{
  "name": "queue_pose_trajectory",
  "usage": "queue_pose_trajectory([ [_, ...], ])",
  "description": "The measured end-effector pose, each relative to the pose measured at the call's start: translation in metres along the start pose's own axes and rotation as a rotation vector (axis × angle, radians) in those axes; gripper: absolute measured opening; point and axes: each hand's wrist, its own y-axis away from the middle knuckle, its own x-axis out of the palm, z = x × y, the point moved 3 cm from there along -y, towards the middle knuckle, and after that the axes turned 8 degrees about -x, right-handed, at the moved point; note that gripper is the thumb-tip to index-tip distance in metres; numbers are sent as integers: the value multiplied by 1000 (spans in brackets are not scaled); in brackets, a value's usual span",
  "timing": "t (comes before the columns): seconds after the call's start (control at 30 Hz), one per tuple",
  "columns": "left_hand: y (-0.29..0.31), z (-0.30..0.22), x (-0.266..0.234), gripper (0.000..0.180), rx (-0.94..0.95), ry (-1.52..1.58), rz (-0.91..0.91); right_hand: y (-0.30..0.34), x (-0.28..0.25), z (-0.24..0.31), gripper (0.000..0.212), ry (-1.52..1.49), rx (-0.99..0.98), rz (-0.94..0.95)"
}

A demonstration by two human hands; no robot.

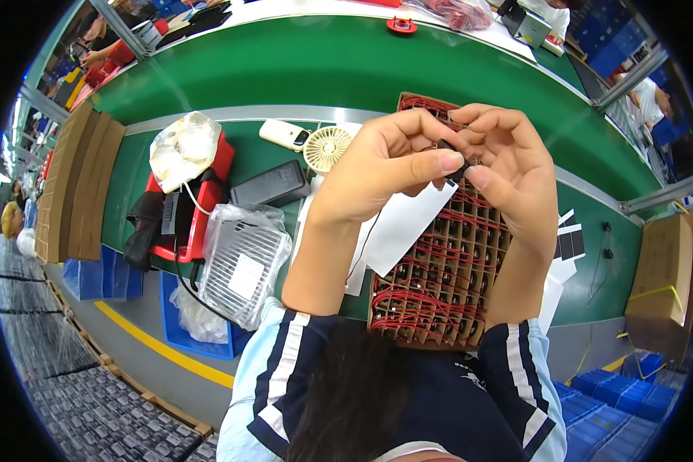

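Observation:
My left hand (pixel 393 160) and my right hand (pixel 517 165) are raised close together over the bench. Between their thumbs and fingertips they pinch a small black part (pixel 452 160), partly covered by the fingers, so its exact kind does not show. Below them a cardboard box with dividers (pixel 463 336) holds many small dark round parts with red wires (pixel 408 300). White paper sheets (pixel 404 227) lie beside and partly over the box's left side. A thin dark wire (pixel 368 235) hangs down under my left hand.
To the left stand a red bin (pixel 217 165) with a plastic-wrapped item (pixel 183 152), a bagged ribbed panel (pixel 242 266), a black case (pixel 269 185) and a small fan (pixel 329 148). Black-and-white cards (pixel 570 240) lie right. A green partition (pixel 285 69) rises behind.

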Motion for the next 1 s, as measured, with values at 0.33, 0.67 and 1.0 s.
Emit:
queue_pose_trajectory([
  [0.33, -3, 4, -5, 38, 72, 186, 131, -2, 14, 10, 31, 491, -160, 19],
  [0.67, 9, -8, 2, 39, 430, -342, -516, 0, 11, 13, 26, 882, -237, -105],
  [1.0, -1, -1, 8, 27, 274, -47, -137, 2, 13, 12, 31, 776, -124, -163],
])
